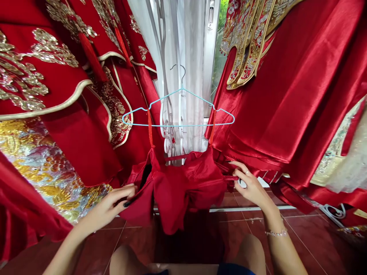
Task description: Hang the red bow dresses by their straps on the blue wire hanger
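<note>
A red satin garment (177,191) hangs in front of me from a light-blue wire hanger (181,110) by thin red loops (149,128). My left hand (110,204) pinches the garment's left edge near a dark opening in the cloth. On the right, my right hand (249,185) grips a narrow red strap (231,178) that comes off the garment's side. A thin bracelet (276,232) circles my right wrist. The lower part of the garment hangs in loose folds, and its inner side is mostly hidden.
Red robes with gold embroidery (34,76) crowd the left, and red satin cloth (286,95) fills the right. A white curtain (189,49) and window frame stand behind the hanger. Below lies a red tile floor (246,225), with a white cable (334,211) at the right.
</note>
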The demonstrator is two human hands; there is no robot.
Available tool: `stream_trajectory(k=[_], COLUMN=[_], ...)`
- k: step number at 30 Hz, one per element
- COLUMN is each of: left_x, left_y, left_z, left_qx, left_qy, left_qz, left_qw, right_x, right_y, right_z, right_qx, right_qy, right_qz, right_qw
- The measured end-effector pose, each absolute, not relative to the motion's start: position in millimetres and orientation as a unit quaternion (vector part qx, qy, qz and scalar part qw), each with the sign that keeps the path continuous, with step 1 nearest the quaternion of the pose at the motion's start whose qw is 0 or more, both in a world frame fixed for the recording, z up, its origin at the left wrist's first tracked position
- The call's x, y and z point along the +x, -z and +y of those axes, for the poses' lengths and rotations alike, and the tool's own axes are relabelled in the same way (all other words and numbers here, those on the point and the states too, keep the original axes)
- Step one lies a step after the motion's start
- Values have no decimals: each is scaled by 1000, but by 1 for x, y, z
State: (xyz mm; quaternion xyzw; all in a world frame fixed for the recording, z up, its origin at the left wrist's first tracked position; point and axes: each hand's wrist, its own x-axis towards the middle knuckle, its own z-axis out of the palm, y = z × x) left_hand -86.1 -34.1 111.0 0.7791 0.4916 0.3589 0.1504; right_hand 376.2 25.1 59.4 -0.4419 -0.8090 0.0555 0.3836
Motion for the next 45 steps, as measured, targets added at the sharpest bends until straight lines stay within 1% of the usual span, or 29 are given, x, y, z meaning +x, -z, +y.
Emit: stream_trajectory(k=[4, 6, 8, 14, 15, 17, 19, 20, 21, 23, 25, 27, 30, 31, 32, 35, 37, 39, 41, 43, 45], left_x=[-102, -103, -104, -127, -130, -133, -129, -126, -123, -119, -116, -113, -103, -100, -97, -94, -97, -102, -110, -120, -133], left_y=[-142, -158, -170, -189, -191, -197, -201, -203, -204, -207, -211, -216, -218, -217, -215, -206, -203, -205, -211, -220, -230], left_z=[-24, -18, -10, 12, 15, 18, 19, 19, 19, 20, 21, 22, 25, 26, 27, 32, 37, 44, 51, 59, 65], left_qx=[813, 824, 835, 856, 856, 832, 763, 723, 696, 681, 661, 594, 506, 500, 505, 522, 503, 492, 529, 599, 673], left_qy=[-305, -290, -265, -176, -184, -255, -376, -429, -461, -476, -474, -527, -591, -588, -578, -593, -627, -642, -616, -554, -454], left_qz=[464, 454, 454, 479, 481, 490, 506, 516, 527, 550, 582, 605, 596, 589, 586, 569, 558, 558, 564, 560, 555], left_qw=[177, 175, 161, 75, 46, -44, -141, -165, -160, -88, -8, 55, 198, 239, 260, 228, 207, 186, 151, 143, 182], right_x=[380, 382, 384, 388, 387, 382, 377, 375, 373, 371, 369, 367, 363, 362, 362, 363, 364, 366, 368, 371, 373], right_y=[-76, -83, -88, -107, -111, -118, -126, -129, -133, -140, -148, -155, -160, -160, -160, -159, -161, -165, -170, -175, -179], right_z=[34, 41, 48, 71, 75, 82, 88, 91, 93, 96, 96, 94, 93, 94, 96, 111, 124, 139, 150, 158, 163], right_qx=[-401, -395, -388, -377, -388, -411, -425, -429, -433, -439, -429, -410, -416, -424, -426, -390, -366, -363, -365, -362, -356], right_qy=[-107, -115, -85, 87, 105, 106, 55, 11, -35, -100, -106, -107, -191, -211, -216, -187, -189, -199, -188, -162, -141], right_qz=[-817, -805, -790, -745, -720, -665, -630, -634, -646, -663, -642, -616, -629, -621, -599, -504, -466, -467, -497, -527, -548], right_qw=[399, 427, 467, 544, 565, 614, 647, 644, 628, 598, 627, 665, 628, 625, 642, 747, 784, 781, 764, 752, 744])
